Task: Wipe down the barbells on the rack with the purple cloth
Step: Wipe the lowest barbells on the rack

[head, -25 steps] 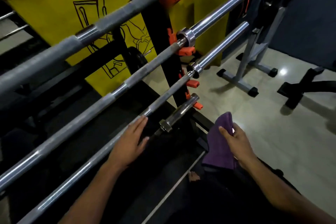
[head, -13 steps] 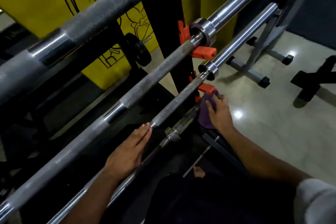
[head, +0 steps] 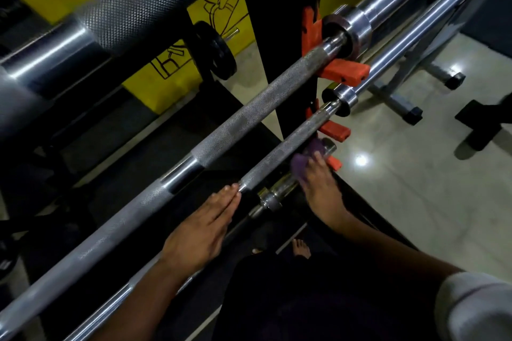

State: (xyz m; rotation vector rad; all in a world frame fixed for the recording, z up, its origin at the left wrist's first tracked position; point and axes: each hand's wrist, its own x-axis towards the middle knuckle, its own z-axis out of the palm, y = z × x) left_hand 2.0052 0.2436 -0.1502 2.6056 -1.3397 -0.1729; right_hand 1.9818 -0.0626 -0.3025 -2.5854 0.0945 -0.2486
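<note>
Several steel barbells lie across the black rack (head: 279, 44) on orange hooks (head: 343, 75). My left hand (head: 205, 232) rests flat with straight fingers on the third barbell (head: 277, 158), fingertips at the edge of its knurled part. My right hand (head: 318, 180) grips the purple cloth (head: 303, 159) around the sleeve of the short lowest barbell (head: 271, 196), close to the rack's upright. Most of the cloth is hidden under my fingers.
The top barbell (head: 116, 14) crosses close to the camera, the second barbell (head: 249, 119) below it. A black weight plate (head: 214, 50) stands behind the rack by a yellow wall. A grey stand (head: 399, 99) and a dark bench base (head: 482, 130) sit on the shiny floor at right.
The view has closed in on the rack. My right hand carried the purple cloth from near my lap up onto the lowest bar's sleeve. My left hand stayed on the third barbell.
</note>
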